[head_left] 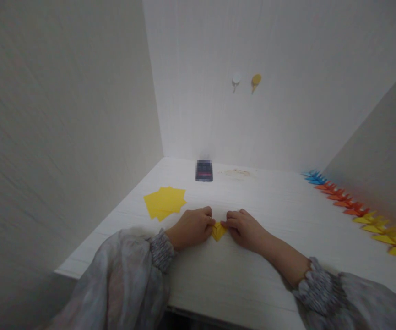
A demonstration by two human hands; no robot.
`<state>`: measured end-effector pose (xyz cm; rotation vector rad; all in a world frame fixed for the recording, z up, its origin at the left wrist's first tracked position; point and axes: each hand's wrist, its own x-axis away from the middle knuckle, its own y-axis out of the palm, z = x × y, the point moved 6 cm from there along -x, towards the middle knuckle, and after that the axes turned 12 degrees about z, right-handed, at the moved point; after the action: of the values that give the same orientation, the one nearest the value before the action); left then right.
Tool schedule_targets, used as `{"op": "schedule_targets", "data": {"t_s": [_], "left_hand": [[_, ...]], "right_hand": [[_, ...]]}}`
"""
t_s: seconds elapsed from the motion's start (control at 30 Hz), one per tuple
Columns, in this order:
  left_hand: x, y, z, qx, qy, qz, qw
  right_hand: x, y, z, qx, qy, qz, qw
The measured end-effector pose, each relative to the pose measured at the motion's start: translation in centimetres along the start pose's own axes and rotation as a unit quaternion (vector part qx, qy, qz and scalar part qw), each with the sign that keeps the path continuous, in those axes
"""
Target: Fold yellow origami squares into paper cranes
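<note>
our left hand (192, 227) and right hand (244, 228) each close their grip on the folded yellow paper (218, 232), pinching its upper edges from either side. it is a small pointed shape, tip toward us, flat on the white bench (269, 275) between the hands. beyond the left hand lies a fanned stack of yellow sheets (165, 201). a dark blurred box (203, 171) sits farther back. a row of folded pieces (355, 211), blue, orange and yellow, lines the right side.
</note>
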<state>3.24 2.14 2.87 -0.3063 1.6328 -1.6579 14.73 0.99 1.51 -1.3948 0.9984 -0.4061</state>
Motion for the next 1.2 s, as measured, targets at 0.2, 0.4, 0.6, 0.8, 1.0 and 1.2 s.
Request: {"op": "schedule_targets", "data": {"t_s": [0.2, 0.4, 0.6, 0.8, 1.0, 1.2], "left_hand": [[-0.4, 0.2, -1.1, 0.107, -0.055, 0.017, 0.993], [-0.9, 1.0, -1.4, 0.170, -0.068, -0.003, 0.983], [-1.3, 1.7, -2.0, 0.237, -0.127, 0.044, 0.962], [-1.5, 2.0, -3.3, 0.321, -0.226, 0.107, 0.914], [-1.5, 1.5, -3.8, 0.367, -0.291, 0.177, 0.865], [-1.5, 1.7, -3.0, 0.548, -0.338, 0.158, 0.749]], "right_hand": [[-0.2, -0.1, 0.2, -0.080, 0.027, 0.049, 0.995], [-0.8, 0.3, 0.5, -0.124, 0.064, 0.069, 0.988], [-1.1, 0.6, 0.5, -0.144, 0.102, 0.109, 0.978], [-0.8, 0.8, 1.7, -0.305, 0.205, 0.163, 0.915], [-1.4, 1.6, 1.4, -0.543, 0.260, 0.186, 0.777], [-1.3, 0.8, 0.9, -0.629, 0.287, 0.225, 0.686]]}}
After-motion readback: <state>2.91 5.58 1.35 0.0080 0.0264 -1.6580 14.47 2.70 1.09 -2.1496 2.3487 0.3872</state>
